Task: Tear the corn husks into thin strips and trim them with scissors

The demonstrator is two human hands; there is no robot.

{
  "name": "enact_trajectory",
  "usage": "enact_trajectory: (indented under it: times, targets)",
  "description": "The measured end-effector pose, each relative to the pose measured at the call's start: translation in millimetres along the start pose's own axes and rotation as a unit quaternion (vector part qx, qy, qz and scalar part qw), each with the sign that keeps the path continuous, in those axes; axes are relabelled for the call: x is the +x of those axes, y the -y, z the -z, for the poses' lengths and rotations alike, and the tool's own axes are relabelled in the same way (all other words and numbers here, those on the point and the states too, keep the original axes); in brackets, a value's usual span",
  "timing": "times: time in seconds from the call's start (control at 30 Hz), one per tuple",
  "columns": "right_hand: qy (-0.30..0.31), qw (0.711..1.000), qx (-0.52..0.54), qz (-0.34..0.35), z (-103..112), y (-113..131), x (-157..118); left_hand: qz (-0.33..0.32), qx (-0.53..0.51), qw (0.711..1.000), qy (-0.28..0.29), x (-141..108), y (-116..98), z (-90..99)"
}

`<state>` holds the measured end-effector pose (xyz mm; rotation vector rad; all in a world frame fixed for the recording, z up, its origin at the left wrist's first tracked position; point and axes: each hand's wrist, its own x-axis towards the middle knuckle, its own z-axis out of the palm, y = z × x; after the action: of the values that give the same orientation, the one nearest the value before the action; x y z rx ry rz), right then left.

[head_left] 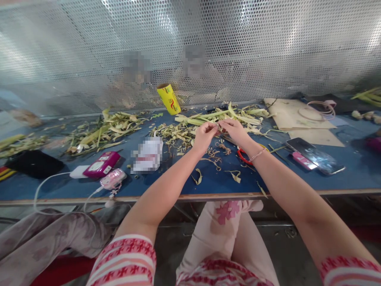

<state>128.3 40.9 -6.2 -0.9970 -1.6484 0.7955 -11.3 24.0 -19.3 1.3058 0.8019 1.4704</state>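
My left hand (205,137) and my right hand (235,131) meet over the blue table, their fingers pinched close together. Whatever lies between the fingertips is too small to make out. Behind and beside them spreads a pile of pale green and yellow plant strips (238,115). Short plant pieces (175,133) lie left of my left hand. Thin brown scraps (212,153) are scattered just below both hands. Near my right wrist is a red and yellow ring-shaped object (244,157), partly hidden by the arm.
A yellow tube (169,99) stands tilted by the perforated metal screen (238,51). Left are a plant pile (104,131), purple device (102,164), pink case (113,179) and cable. Cardboard (293,115) and a phone (315,156) lie right. Another person's legs (53,238) show lower left.
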Motion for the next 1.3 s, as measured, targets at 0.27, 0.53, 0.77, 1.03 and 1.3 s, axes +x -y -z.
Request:
enact_trajectory:
  times: [0.27, 0.53, 0.77, 1.03, 1.3]
  targets:
    - [-0.011, 1.000, 0.026, -0.002, 2, 6, -3, -0.006, 0.021, 1.000, -0.008, 0, 3, 0.9]
    - [-0.003, 0.999, 0.034, -0.003, 1, 3, -2, -0.001, 0.017, 1.000, -0.026, 0, 1, 0.3]
    - [-0.005, 0.998, 0.066, -0.012, 0, -2, -1, -0.004, 0.022, 0.999, -0.035, -1, -3, -1.5]
    - [-0.023, 0.995, 0.088, -0.051, -4, 4, -4, 0.028, -0.004, 0.998, -0.056, -1, -4, -4.4]
    - [-0.039, 0.980, 0.151, -0.126, -6, 8, -5, 0.064, -0.104, 0.990, -0.067, -1, -3, -4.7]
